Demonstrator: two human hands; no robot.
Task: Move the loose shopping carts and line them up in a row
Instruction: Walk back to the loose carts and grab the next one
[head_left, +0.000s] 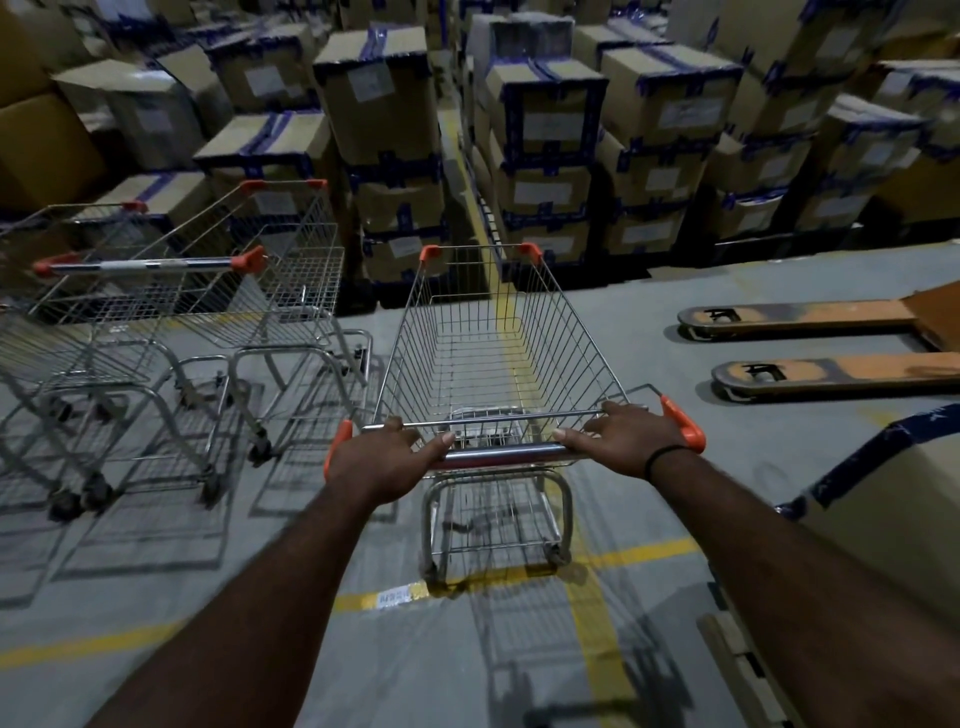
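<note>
**While both hands hold the handle, the row waits to the left**

Where the stacked brown cardboard boxes sealed with blue tape (540, 130) wall off the far side, the grey concrete floor marked with yellow lines (311, 545) opens toward the person. The orange forks of a pallet jack (810, 317) lie flat on the right. A group of silver wire shopping carts with orange corner caps (145, 291) stands on the left.

The loose silver wire cart (498, 353) is straight ahead of the person. Its long axis runs away from them toward the boxes, over a yellow line. It sits just beside the parked group but is not yet joined to it.

Left hand (379, 462) and right hand (628, 441) each curl round the chrome handle bar (504, 455), with a black wristband (662, 457) on the right wrist. The left hand is nearer the row, so the coming move probably means steering the cart leftward.
</note>
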